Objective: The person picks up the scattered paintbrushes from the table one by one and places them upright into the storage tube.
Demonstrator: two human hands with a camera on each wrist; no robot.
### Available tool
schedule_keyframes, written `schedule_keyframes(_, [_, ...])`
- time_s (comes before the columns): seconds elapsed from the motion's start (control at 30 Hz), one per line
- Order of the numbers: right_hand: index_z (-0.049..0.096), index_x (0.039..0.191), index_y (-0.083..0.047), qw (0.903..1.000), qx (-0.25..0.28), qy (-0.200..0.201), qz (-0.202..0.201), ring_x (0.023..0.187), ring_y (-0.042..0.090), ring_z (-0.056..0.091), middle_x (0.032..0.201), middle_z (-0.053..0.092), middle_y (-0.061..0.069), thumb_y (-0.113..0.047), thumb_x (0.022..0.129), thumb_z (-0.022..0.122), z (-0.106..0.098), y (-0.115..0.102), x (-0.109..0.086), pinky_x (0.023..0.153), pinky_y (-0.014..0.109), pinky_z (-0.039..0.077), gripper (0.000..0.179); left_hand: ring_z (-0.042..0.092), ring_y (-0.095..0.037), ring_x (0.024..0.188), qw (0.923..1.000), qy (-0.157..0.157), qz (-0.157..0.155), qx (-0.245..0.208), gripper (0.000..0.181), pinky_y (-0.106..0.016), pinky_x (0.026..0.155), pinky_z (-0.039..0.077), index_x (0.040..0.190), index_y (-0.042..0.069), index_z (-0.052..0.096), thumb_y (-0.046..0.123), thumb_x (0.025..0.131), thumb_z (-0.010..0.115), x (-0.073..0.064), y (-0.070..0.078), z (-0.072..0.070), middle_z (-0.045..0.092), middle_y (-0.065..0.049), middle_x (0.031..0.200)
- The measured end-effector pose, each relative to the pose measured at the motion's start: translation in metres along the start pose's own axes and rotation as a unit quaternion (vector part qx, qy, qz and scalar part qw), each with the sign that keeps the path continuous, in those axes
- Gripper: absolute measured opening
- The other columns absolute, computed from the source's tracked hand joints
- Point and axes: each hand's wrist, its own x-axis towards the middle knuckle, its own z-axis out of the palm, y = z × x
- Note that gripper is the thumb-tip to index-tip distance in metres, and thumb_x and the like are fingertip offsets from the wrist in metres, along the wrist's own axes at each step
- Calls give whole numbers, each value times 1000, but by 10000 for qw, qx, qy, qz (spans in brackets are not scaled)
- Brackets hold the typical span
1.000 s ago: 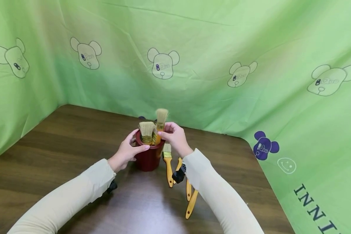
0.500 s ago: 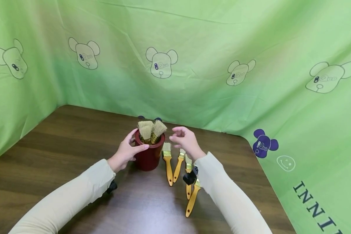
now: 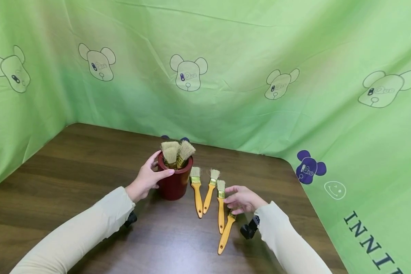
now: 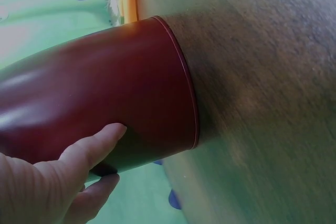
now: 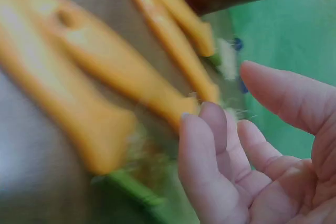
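Red pot [image 3: 174,185] is being gripped by left hand [image 3: 147,180]. Right hand [image 3: 244,199], fingers apart, is being shifted from pot to four loose brushes [image 3: 220,215] being left outside, nearest at fingertips, touch unclear.

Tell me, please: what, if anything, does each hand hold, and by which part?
The left hand holds the red cup near its rim; the right hand holds nothing.

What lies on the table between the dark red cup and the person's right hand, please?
Three orange-handled brushes lie between the dark red cup and the right hand, as the head view shows.
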Motion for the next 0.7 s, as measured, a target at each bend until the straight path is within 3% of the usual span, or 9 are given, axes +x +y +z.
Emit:
schedule_keyframes(0.07, [45,128,3,9998,-122,97,86,65,15,57,77,62,3,4,85,63,2,6,-2,57,30,52,46,38,-44,129,10000,-8,-3,7,87,-64,84,44,154,23,16,18,87,70,0,0,0,25,-20,153])
schedule_keyframes(0.17, [52,121,3,9962,-804,337,71,62,16,55,73,62,4,4,81,67,9,10,-5,53,30,51,43,39,-43,129,10000,-5,13,54,87,-62,83,45,155,23,16,18,87,70,0,1,0,25,-20,153])
schedule_keyframes(0.27, [58,109,2,9872,-1495,557,18,57,15,53,70,60,5,3,78,70,16,7,-7,50,30,49,33,40,-42,128,9999,14,21,105,86,-61,82,46,154,23,16,19,87,70,0,0,0,26,-20,152])
schedule_keyframes(0.4, [57,91,-1,9792,-1918,658,20,52,14,47,66,54,4,2,78,73,23,2,-4,48,29,47,21,40,-42,128,9999,18,25,153,86,-60,82,46,154,22,16,19,87,70,-1,1,1,26,-20,152])
schedule_keyframes(0.63, [40,66,-11,9598,-2691,794,47,48,12,41,54,40,0,0,75,77,22,-2,8,48,29,45,39,40,-42,128,9999,14,33,135,87,-62,83,45,154,22,16,18,87,70,-1,1,1,26,-21,152])
schedule_keyframes(0.7, [46,67,-8,9589,-2722,798,56,49,13,42,55,42,0,1,76,76,20,-5,12,49,30,45,33,39,-43,129,9999,20,39,158,87,-63,84,44,154,22,16,18,87,70,0,1,0,26,-21,152])
